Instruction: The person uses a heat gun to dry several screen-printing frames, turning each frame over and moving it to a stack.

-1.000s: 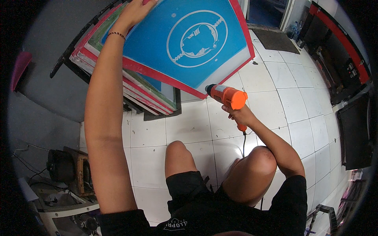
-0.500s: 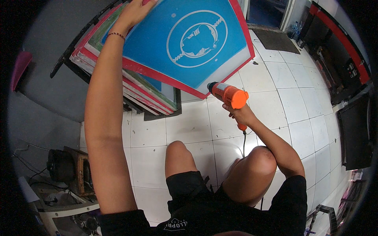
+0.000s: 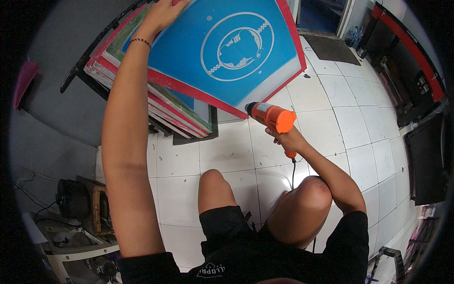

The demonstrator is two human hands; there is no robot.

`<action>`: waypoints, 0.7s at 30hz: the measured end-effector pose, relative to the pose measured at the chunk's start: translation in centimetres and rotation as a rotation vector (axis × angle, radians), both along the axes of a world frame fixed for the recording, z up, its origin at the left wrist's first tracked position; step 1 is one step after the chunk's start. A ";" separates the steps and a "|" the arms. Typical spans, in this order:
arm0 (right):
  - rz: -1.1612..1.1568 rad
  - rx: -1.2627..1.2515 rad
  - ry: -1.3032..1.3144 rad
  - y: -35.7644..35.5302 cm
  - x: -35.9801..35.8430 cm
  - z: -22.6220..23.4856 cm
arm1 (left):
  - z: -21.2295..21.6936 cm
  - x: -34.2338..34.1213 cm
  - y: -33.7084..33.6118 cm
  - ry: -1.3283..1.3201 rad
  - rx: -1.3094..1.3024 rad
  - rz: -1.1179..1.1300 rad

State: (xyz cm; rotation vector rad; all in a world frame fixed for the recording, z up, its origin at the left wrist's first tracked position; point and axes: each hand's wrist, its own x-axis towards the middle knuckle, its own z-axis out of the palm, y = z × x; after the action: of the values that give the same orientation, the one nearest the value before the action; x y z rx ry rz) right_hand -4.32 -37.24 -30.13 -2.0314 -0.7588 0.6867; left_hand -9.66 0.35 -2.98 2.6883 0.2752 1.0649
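A screen printing frame (image 3: 182, 57) with red edges and blue mesh leans at the upper middle, with a pale round design on it. My left hand (image 3: 163, 16) is closed on its far upper edge; the fingertips are partly cut off by the picture's top. In my right hand (image 3: 287, 138) is an orange heat gun (image 3: 272, 115), gripped by its handle. Its dark nozzle points left at the frame's lower right corner, close to the red edge; whether they touch I cannot tell. A black cord (image 3: 293, 173) hangs from the handle.
More frames (image 3: 177, 111) stand stacked on a black rack (image 3: 196, 138) behind the blue one. White floor tiles (image 3: 227, 146) lie below. To the right are a dark mat (image 3: 332, 50) and a red-and-black cabinet (image 3: 416, 52). A black machine (image 3: 73, 198) sits at the left.
The heat gun has shifted slightly left and down, its nozzle now nearer the frame's lower corner. My left hand and the frame have hardly moved.
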 end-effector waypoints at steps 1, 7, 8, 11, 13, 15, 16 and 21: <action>-0.001 0.003 0.003 0.0 0.0 -0.1 | 0.0 0.0 0.1 0.002 0.002 0.003; -0.004 0.027 -0.003 -0.2 0.2 -0.3 | 0.0 0.0 0.0 0.007 -0.013 0.006; -0.017 0.018 -0.010 -0.1 0.2 -0.2 | 0.0 -0.2 0.1 0.010 -0.009 0.005; -0.053 0.018 -0.021 0.0 0.2 0.4 | 0.2 -0.5 -0.1 0.017 -0.007 0.011; -0.078 0.051 -0.012 -0.2 0.3 0.9 | 0.2 -0.6 -0.7 0.016 -0.014 0.003; -0.138 0.067 -0.015 -0.7 0.8 0.6 | 0.1 -0.6 -1.7 0.009 -0.026 -0.024; -0.161 0.080 -0.015 -0.7 0.9 0.6 | 0.1 -0.5 -1.4 -0.030 -0.001 -0.025; -0.209 0.186 0.033 -0.4 0.7 1.6 | -0.9 2.1 5.7 -0.014 0.108 -0.055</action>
State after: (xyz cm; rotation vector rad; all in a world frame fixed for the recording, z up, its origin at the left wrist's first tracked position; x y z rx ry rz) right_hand -3.60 -37.65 -28.48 -1.8917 -0.5596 0.5095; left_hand -7.60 6.05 -3.85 2.7648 0.1440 1.1118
